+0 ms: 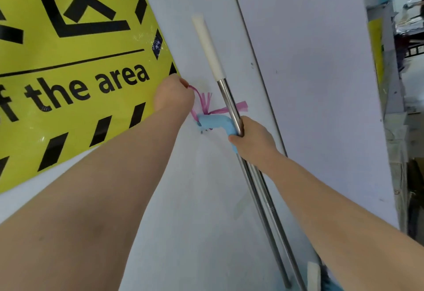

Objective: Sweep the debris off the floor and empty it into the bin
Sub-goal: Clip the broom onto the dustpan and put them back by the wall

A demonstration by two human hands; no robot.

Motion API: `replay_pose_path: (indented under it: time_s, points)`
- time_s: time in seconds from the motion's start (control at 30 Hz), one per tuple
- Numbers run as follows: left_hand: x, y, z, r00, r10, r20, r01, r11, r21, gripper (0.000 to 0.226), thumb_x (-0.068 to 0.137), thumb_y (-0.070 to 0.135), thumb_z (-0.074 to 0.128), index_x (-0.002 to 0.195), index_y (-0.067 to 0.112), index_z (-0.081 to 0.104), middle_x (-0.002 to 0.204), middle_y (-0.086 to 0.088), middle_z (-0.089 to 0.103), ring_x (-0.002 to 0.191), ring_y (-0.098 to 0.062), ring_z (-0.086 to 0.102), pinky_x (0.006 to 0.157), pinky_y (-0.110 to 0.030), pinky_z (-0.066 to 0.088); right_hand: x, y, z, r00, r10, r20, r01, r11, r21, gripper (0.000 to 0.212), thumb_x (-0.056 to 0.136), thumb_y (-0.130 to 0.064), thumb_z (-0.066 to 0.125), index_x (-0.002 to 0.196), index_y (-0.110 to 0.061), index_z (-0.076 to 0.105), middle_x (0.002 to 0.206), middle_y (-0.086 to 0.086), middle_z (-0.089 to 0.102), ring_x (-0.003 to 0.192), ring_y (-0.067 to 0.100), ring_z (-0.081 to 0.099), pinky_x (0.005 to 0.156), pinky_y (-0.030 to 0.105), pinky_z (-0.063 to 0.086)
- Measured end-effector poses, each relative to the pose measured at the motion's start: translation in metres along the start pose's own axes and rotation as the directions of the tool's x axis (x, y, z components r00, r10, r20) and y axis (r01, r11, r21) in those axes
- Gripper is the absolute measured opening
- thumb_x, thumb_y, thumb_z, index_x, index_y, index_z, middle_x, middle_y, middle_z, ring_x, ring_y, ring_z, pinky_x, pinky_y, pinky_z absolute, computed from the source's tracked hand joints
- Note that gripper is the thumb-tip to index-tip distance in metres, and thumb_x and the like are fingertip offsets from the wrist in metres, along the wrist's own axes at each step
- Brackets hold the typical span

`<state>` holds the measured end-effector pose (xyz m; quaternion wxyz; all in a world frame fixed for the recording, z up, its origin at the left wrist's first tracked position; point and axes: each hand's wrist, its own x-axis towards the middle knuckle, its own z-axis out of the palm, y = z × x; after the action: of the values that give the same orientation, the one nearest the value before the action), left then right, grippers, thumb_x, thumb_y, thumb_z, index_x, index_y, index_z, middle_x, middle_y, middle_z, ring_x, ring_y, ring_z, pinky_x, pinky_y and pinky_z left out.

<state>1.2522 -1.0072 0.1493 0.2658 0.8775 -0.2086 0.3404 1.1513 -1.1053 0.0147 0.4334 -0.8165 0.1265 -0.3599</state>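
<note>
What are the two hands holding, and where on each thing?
The right hand grips two metal poles together, below the white grip, beside a blue handle. The left hand pinches the pink string at its loop.

A warning sign (68, 61) hangs on the wall (183, 187) at left. Just right of it, the left hand (173, 94) pinches a ribbon (202, 100) tied to a hook (215, 124). Further right, the right hand (250, 139) grips two poles (259, 194) leaning against the wall, beside a door seam (247, 38).
</note>
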Motion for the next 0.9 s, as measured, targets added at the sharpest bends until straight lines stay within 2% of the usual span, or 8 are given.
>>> replay_pose_path:
  time_s: [0.1,0.23,0.37,0.4,0.53,0.67,0.77,0.9]
  points:
    - [0.008,0.006,0.005,0.998,0.059,0.005,-0.059,0.979,0.197,0.024,0.088,0.010,0.053,0.106,0.014,0.067,0.100,-0.006,0.069,0.091,-0.028,0.064,0.067,-0.032,0.049,0.006,0.005,-0.003,1.000,-0.011,0.027,0.012,1.000,-0.018,0.010,0.095,-0.021,0.057,0.094,-0.021,0.047,0.073,-0.008,0.050,0.071,0.018,0.053,0.053,0.024,0.036]
    - [0.006,0.007,0.006,0.994,0.105,0.022,-0.105,0.922,0.372,0.010,0.087,0.008,0.055,0.089,0.007,0.064,0.089,-0.010,0.067,0.075,-0.027,0.059,0.058,-0.031,0.044,0.005,0.012,-0.002,0.999,-0.011,0.045,0.012,1.000,-0.026,0.013,0.095,-0.022,0.058,0.093,-0.023,0.045,0.071,-0.012,0.046,0.069,0.016,0.050,0.051,0.021,0.031]
    - [-0.004,0.010,0.003,0.990,0.128,0.062,-0.142,0.863,0.484,0.010,0.086,0.003,0.054,0.083,0.011,0.059,0.086,-0.011,0.063,0.082,-0.029,0.064,0.060,-0.031,0.045,-0.002,0.018,0.000,0.998,0.007,0.070,-0.005,0.999,-0.033,0.028,0.095,-0.021,0.058,0.077,-0.030,0.039,0.070,-0.012,0.045,0.064,0.013,0.047,0.051,0.022,0.031]
    - [-0.006,0.010,0.003,0.989,0.133,0.071,-0.151,0.854,0.498,0.011,0.086,0.001,0.053,0.084,0.011,0.058,0.087,-0.011,0.063,0.082,-0.028,0.063,0.060,-0.031,0.045,-0.005,0.020,0.001,0.997,0.018,0.078,-0.016,0.999,-0.030,0.030,0.094,-0.021,0.059,0.075,-0.030,0.037,0.070,-0.012,0.045,0.067,0.015,0.049,0.052,0.023,0.033]
    - [-0.012,0.003,0.003,0.990,0.115,0.086,-0.143,0.849,0.510,0.013,0.087,0.002,0.051,0.082,0.011,0.058,0.077,-0.007,0.056,0.072,-0.026,0.054,0.059,-0.030,0.043,-0.014,0.031,0.007,0.993,0.062,0.099,-0.061,0.998,-0.017,0.017,0.094,-0.020,0.059,0.085,-0.022,0.044,0.071,-0.010,0.045,0.071,0.019,0.051,0.063,0.029,0.040]
    - [-0.022,-0.006,0.002,0.989,0.094,0.118,-0.140,0.863,0.486,0.012,0.088,0.005,0.051,0.081,0.012,0.059,0.063,-0.002,0.045,0.070,-0.025,0.053,0.058,-0.029,0.039,-0.024,0.040,0.012,0.990,0.101,0.103,-0.104,0.994,0.025,0.037,0.094,-0.018,0.059,0.070,-0.028,0.033,0.067,-0.009,0.042,0.059,0.011,0.042,0.054,0.024,0.034]
    - [-0.036,-0.006,0.001,0.985,0.119,0.126,-0.164,0.874,0.458,0.011,0.087,0.007,0.051,0.088,0.011,0.061,0.071,-0.004,0.052,0.071,-0.024,0.053,0.058,-0.030,0.039,-0.029,0.040,0.015,0.989,0.111,0.098,-0.114,0.993,0.021,0.037,0.094,-0.019,0.060,0.070,-0.029,0.034,0.067,-0.009,0.044,0.061,0.013,0.045,0.057,0.025,0.036]
    - [-0.054,-0.004,-0.001,0.981,0.125,0.149,-0.180,0.875,0.450,0.015,0.088,0.010,0.052,0.099,0.012,0.062,0.094,-0.006,0.063,0.081,-0.023,0.058,0.062,-0.029,0.041,-0.040,0.038,0.017,0.990,0.109,0.094,-0.113,0.993,0.031,0.036,0.094,-0.022,0.060,0.071,-0.029,0.034,0.068,-0.008,0.044,0.056,0.007,0.041,0.051,0.022,0.031]
